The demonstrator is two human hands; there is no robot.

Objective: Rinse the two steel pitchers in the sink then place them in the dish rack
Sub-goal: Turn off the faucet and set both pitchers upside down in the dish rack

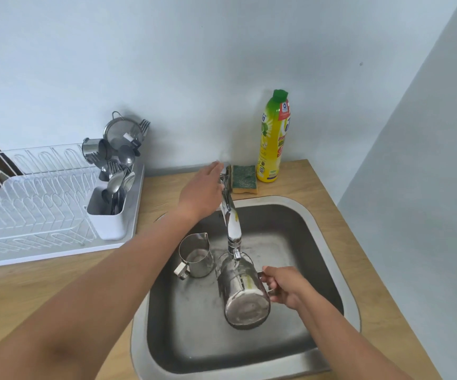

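My right hand (286, 287) grips the handle of the larger steel pitcher (242, 294), tilted with its mouth up under the faucet spout (233, 231) and its base toward me, above the steel sink (328, 242). The smaller steel pitcher (196, 256) stands upright on the sink floor to the left, handle toward me. My left hand (202, 190) reaches over the faucet base, fingers straight and resting on the lever at the back. The white dish rack (30, 204) sits on the counter at left.
A white cutlery holder (106, 215) with spoons, forks, a steel cup and a strainer stands at the rack's right end. A green-and-yellow sponge (243, 178) and a yellow dish-soap bottle (272, 138) stand behind the sink. A wall closes the right side.
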